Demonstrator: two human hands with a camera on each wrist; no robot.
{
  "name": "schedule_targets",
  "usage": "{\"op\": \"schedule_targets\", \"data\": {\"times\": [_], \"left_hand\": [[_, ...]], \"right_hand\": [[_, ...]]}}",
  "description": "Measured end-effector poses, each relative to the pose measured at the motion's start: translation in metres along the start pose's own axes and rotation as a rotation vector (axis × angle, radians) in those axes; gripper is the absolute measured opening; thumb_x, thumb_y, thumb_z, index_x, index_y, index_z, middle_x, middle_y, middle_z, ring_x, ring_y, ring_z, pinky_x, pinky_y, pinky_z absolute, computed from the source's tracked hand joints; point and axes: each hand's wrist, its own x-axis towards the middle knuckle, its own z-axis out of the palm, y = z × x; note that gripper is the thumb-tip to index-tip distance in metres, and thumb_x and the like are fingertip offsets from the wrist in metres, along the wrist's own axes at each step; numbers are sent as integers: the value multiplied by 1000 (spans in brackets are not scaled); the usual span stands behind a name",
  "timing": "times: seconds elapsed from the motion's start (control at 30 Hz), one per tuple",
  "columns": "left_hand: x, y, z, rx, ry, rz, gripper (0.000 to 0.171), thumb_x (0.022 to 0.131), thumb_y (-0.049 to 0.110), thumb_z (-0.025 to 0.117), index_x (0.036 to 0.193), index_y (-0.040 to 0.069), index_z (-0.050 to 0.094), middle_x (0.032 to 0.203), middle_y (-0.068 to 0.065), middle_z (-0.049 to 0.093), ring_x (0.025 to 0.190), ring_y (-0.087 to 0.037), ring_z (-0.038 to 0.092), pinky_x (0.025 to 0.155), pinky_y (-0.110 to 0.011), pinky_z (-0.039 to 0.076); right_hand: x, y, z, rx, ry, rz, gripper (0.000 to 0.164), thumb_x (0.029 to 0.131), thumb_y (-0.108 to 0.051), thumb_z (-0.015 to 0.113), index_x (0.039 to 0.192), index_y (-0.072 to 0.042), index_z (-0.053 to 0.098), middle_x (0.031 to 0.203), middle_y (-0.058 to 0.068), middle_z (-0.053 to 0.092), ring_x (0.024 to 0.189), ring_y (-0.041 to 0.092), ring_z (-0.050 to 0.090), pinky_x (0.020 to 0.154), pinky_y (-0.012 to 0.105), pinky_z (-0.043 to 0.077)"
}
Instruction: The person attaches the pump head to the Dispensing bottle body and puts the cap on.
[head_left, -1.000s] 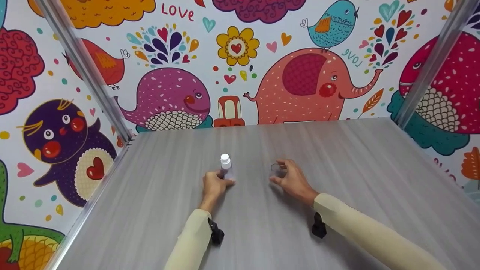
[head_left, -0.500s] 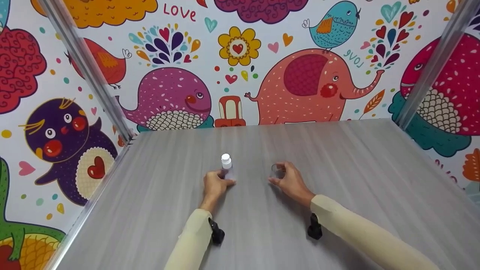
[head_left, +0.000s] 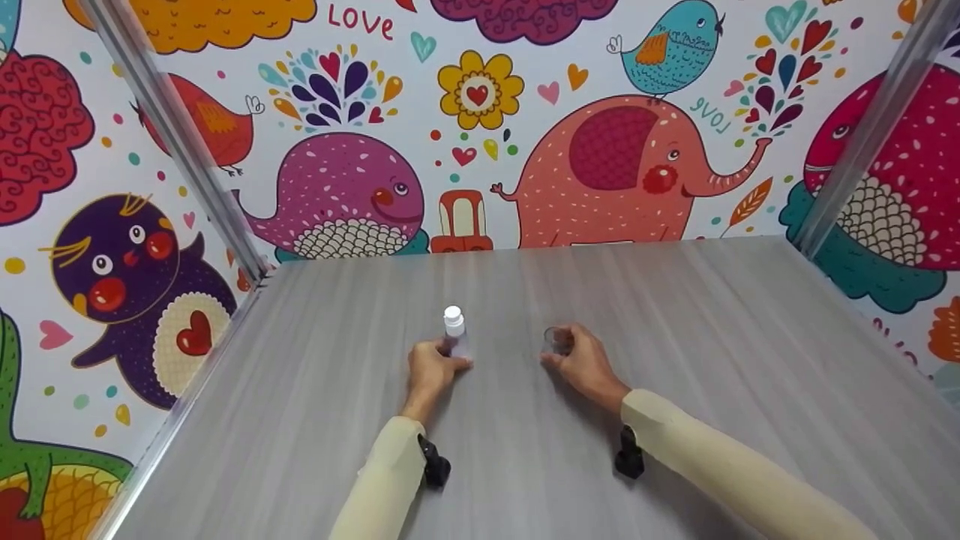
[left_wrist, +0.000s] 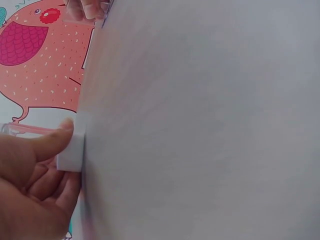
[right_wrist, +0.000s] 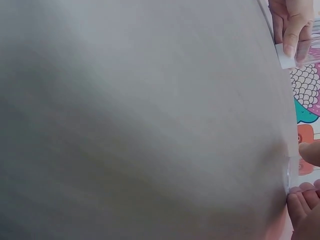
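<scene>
In the head view my left hand (head_left: 433, 371) grips a small bottle (head_left: 454, 322) standing upright on the table, with a white top and a clear body. The left wrist view shows the thumb pressed across the bottle's white lower part (left_wrist: 71, 152) beside the tabletop. To the right, my right hand (head_left: 589, 364) has its thumb and fingers curled around a small clear cup (head_left: 553, 341) at table level. In the right wrist view this clear cup (right_wrist: 291, 172) sits between thumb and fingers. A stretch of table separates the two hands.
The grey wood-grain table (head_left: 510, 450) ends at a back wall (head_left: 480, 165) printed with cartoon animals. Metal posts (head_left: 180, 150) rise at its back corners. A small black device (head_left: 433, 463) is strapped to each sleeve.
My right fingers have drawn back slightly from the far rim of the clear cup, and its forearm has shifted a little left. The left hand stays on the bottle.
</scene>
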Motion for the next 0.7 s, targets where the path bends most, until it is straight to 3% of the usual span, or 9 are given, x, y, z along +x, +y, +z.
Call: {"op": "schedule_targets", "data": {"times": [0.27,0.7], "left_hand": [[0,1,0,-2,-9,-10,34,71,3,85,102,-5,76,102,-22,76,96,-30,71,89,-45,54],[0,0,0,-3,-13,-4,31,70,4,85,99,-6,76,98,-22,76,89,-28,70,86,-44,54]], "right_hand": [[0,1,-1,12,-4,17,43,85,-7,76,123,3,60,116,18,66,109,30,63,96,47,51],[0,-3,4,-21,33,37,39,83,-8,79,116,0,60,108,14,65,100,26,61,90,44,51]]}}
